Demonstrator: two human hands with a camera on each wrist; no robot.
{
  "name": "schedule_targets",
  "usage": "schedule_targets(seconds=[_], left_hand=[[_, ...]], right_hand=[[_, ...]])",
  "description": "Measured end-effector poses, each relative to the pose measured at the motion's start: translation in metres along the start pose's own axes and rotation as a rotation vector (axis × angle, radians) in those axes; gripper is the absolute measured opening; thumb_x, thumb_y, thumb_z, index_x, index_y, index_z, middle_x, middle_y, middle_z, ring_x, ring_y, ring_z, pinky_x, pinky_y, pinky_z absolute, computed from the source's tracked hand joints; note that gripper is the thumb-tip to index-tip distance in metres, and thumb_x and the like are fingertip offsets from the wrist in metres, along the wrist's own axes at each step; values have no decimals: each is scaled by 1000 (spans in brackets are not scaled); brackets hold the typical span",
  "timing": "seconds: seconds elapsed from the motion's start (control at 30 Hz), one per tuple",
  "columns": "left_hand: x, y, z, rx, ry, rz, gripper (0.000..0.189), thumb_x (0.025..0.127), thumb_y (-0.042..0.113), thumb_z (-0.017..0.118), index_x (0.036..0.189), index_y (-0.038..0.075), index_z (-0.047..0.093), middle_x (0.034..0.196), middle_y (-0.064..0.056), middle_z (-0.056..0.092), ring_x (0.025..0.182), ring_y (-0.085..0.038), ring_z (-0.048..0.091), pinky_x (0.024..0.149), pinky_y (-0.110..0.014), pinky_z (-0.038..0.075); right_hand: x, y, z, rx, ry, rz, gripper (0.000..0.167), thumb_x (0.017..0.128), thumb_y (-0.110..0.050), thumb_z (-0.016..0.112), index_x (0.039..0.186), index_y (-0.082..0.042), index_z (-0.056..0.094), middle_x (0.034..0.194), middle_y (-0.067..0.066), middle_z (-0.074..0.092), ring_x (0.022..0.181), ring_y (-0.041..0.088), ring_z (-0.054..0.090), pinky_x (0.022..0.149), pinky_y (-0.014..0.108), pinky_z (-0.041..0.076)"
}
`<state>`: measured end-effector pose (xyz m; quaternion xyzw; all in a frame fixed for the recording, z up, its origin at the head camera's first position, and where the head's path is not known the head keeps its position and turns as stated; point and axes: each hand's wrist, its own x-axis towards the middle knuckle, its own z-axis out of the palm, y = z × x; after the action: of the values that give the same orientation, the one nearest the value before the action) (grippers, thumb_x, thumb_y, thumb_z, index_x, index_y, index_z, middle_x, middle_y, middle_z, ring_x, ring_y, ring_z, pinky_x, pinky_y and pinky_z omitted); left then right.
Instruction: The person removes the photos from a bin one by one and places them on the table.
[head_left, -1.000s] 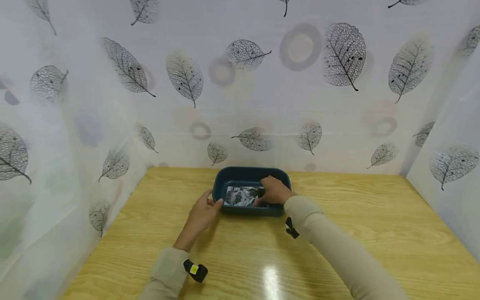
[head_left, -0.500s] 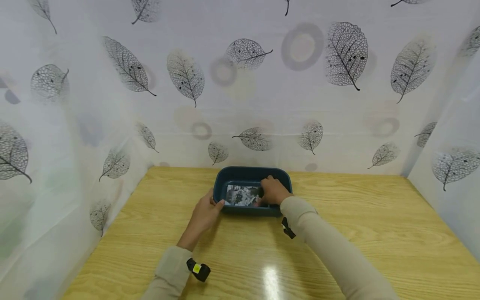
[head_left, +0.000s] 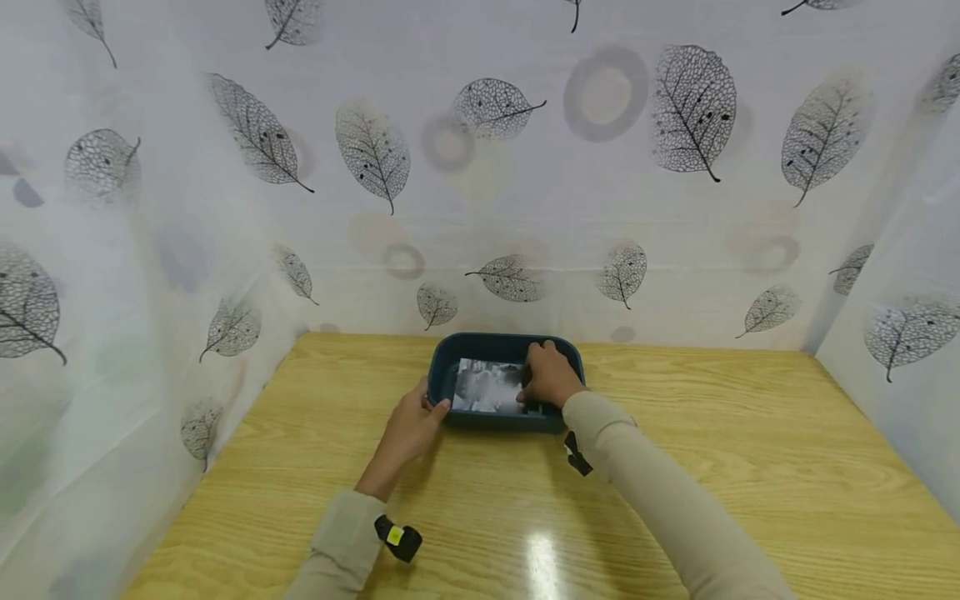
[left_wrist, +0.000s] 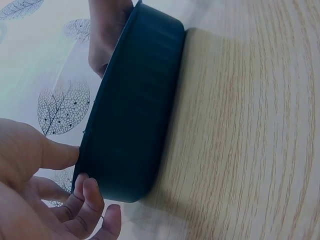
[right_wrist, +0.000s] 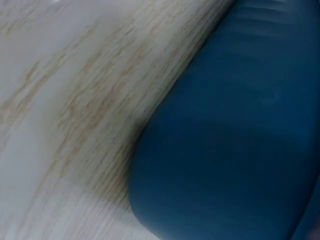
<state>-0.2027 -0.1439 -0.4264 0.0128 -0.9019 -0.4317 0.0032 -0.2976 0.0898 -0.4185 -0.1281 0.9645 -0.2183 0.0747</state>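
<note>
A dark blue rectangular plastic basin sits on the wooden table near the back wall. Inside it is a flat rectangular sheet with a black-and-white picture, like a photo print. My left hand holds the basin's left front corner; in the left wrist view the thumb is at the rim and the fingers curl by the outer wall. Reaching into the basin, my right hand pinches the print at its right end. The right wrist view shows mostly the basin's outer wall; the fingertips are hidden there.
Light wood-grain tabletop spreads around the basin. A white curtain with leaf prints stands behind it and along both sides. Black wrist cameras are strapped at the left cuff and right cuff.
The print's far edge has risen and its surface now catches more light. My right hand has moved slightly up with it. My left hand stays at the basin's corner.
</note>
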Motion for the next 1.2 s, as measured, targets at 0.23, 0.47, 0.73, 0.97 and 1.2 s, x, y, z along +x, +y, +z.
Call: schedule_targets(seconds=[0.23,0.47,0.73,0.97,1.2], left_hand=[[0,1,0,-7,-5,-1,58,103,18,59,154,0,38,94,-13,60,77,-23,56,61,-33,44],[-1,1,-1,-5,-12,-9,62,103,18,58,156,-3,32,95,-14,61,77,-23,56,61,-33,45],[-1,1,0,-6,-16,-10,63,104,19,58,158,0,31,96,-13,61,78,-22,56,63,-34,45],[-2,0,0,-13,-23,0,64,104,18,57,158,-1,28,96,-14,60,77,-22,56,62,-33,45],[-2,0,0,-12,-21,2,63,104,18,57,157,-2,30,96,-14,59,76,-23,55,62,-34,45]], right_hand=[[3,0,-4,107,38,13,51,75,-11,92,110,2,57,108,20,58,94,37,61,82,49,53],[2,8,-8,200,121,-83,32,81,-1,81,105,2,60,106,19,63,94,35,62,82,48,52],[0,20,-32,453,125,-160,27,84,-1,78,108,0,67,98,17,69,83,29,66,71,41,54],[-16,22,-70,557,76,-69,34,92,3,70,125,5,63,108,25,63,86,30,64,78,45,55],[-31,51,-102,594,72,-48,36,94,2,68,130,7,61,109,25,56,89,29,62,81,41,57]])
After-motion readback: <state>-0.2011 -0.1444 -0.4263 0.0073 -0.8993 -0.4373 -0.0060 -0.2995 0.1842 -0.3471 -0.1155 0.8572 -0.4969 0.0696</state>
